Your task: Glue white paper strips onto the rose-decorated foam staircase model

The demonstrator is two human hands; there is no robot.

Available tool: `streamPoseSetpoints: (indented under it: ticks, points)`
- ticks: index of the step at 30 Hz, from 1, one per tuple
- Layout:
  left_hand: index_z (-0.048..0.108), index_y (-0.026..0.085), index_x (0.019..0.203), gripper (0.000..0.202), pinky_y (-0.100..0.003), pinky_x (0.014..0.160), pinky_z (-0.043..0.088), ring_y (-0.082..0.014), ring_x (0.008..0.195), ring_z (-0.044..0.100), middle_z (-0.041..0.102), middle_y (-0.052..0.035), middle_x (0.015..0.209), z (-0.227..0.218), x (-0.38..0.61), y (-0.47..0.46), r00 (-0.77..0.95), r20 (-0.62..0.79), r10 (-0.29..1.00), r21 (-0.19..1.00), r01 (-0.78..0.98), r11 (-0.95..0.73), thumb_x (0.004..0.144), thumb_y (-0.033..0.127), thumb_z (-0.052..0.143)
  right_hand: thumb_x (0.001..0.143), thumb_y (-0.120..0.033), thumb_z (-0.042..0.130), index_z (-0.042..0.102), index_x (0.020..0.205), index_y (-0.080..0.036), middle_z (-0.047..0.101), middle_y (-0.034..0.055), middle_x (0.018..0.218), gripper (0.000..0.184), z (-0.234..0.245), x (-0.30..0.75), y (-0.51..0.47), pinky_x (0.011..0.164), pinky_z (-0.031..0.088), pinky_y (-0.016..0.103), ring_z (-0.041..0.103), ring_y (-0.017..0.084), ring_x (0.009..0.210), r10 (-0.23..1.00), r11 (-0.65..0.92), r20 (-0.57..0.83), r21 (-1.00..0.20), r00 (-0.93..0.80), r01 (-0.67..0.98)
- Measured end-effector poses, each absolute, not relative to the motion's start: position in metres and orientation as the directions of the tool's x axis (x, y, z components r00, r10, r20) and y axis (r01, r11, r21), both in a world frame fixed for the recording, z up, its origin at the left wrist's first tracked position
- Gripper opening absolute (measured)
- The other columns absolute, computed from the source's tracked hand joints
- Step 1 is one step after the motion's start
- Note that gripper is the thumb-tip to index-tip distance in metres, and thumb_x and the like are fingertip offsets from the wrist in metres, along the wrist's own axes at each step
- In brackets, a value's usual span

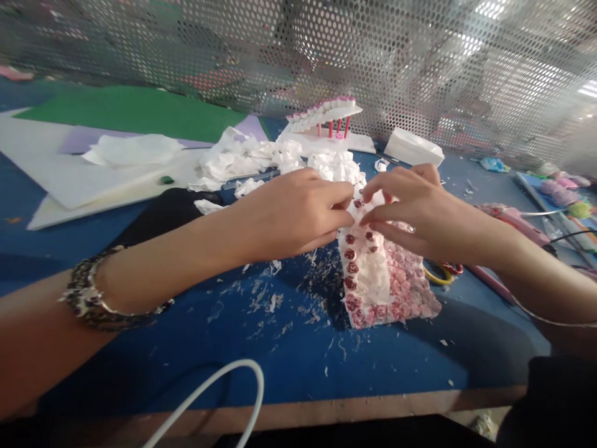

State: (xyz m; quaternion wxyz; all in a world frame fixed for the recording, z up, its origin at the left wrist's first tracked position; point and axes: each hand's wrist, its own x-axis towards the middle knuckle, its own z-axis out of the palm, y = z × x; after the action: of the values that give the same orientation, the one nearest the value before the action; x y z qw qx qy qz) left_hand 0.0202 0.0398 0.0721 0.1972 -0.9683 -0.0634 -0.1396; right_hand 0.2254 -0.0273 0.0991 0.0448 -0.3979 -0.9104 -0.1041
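Note:
A white foam block (373,280) covered with small pink and dark red paper roses lies on the blue table (280,348). My left hand (293,214) rests at its far end with the fingers pinched together. My right hand (415,202) meets it from the right, thumb and fingers pinched too. Between the fingertips of both hands sits a small dark red rose (358,203) at the top of the block. A beaded bracelet (93,298) is on my left wrist.
Crumpled white tissue (252,158) is heaped behind my hands, beside a small white staircase model (324,121) with pink posts. White and green sheets (135,112) lie at the back left. A perforated metal screen (326,56) closes the back. A white cable (224,386) loops at the front edge.

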Motion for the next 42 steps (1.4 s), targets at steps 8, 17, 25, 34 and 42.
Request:
streamPoseSetpoints:
  ticks: [8,17,25,34,42]
  points:
    - [0.052,0.017,0.113,0.029,-0.024,0.058,0.036,-0.0142,0.067,0.054,0.059,-0.0031,0.077,0.079,0.015,0.034,0.871,0.471,0.143,-0.269,0.296,-0.916,0.09,0.019,0.036,0.076,-0.03,0.059,0.058,0.076,-0.021,0.061,-0.0006,0.072,0.009,0.121,0.268,-0.045,0.068,0.041,0.027,0.056,0.011,0.067,0.74,0.251,0.64,0.023,-0.207,0.968]
    - [0.026,0.024,0.133,0.051,-0.024,0.069,0.043,-0.0134,0.075,0.051,0.051,-0.0057,0.095,0.078,0.013,0.038,0.862,0.489,0.136,-0.132,0.227,-0.965,0.086,0.009,0.034,0.08,-0.024,0.05,0.06,0.103,-0.018,0.063,0.0077,0.1,0.025,0.083,0.32,-0.001,0.074,0.041,0.029,0.057,0.017,0.086,0.942,0.333,-0.071,0.083,-0.327,0.939]
    - [0.041,0.019,0.121,0.039,-0.027,0.072,0.048,-0.0178,0.092,0.056,0.051,-0.0087,0.11,0.08,0.013,0.037,0.869,0.488,0.086,-0.245,0.231,-0.942,0.083,0.008,0.037,0.086,-0.038,0.048,0.054,0.107,-0.016,0.057,0.0051,0.106,0.031,0.043,0.328,0.019,0.079,0.049,0.035,0.057,0.014,0.091,0.96,0.259,-0.13,0.076,-0.248,0.963]
    - [0.043,0.019,0.12,0.034,-0.029,0.079,0.047,-0.0187,0.096,0.055,0.054,-0.0087,0.108,0.081,0.016,0.035,0.855,0.491,0.167,-0.087,0.238,-0.967,0.086,0.018,0.04,0.078,-0.021,0.048,0.067,0.088,-0.017,0.068,0.0048,0.079,0.022,0.075,0.34,0.011,0.069,0.043,0.028,0.06,0.015,0.072,0.936,0.133,0.328,0.007,-0.128,0.991]
    - [0.047,0.019,0.118,0.034,-0.029,0.08,0.047,-0.0155,0.088,0.057,0.059,-0.0048,0.101,0.086,0.017,0.032,0.787,0.528,0.32,0.124,0.301,-0.946,0.085,0.025,0.046,0.078,-0.019,0.05,0.066,0.085,-0.019,0.066,0.0041,0.081,0.017,0.108,0.311,-0.003,0.071,0.042,0.026,0.057,0.012,0.071,0.829,0.211,0.515,0.069,-0.216,0.975]
